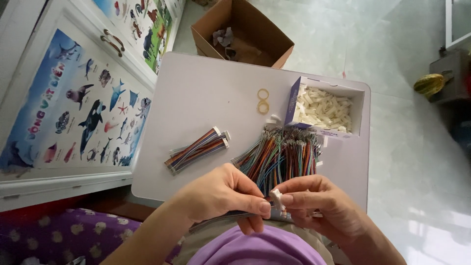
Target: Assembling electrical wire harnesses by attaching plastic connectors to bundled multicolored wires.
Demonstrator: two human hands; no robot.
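Observation:
My left hand (223, 194) pinches a flat strip of coloured wires (230, 216) that runs left across my lap. My right hand (319, 203) holds a small white plastic connector (277, 198) at the end of that strip, fingertips of both hands almost touching. Just beyond my hands, a loose pile of multicoloured wires (279, 157) with metal tips lies on the small grey table (206, 93). Left of the pile lie finished wire bundles (197, 149) with white connectors at their ends.
An open white box of white connectors (324, 109) sits at the table's far right. Two yellow rubber bands (263, 100) lie near it. A brown cardboard box (243, 34) stands on the floor beyond. A cabinet with sea-animal posters (83, 103) is at left.

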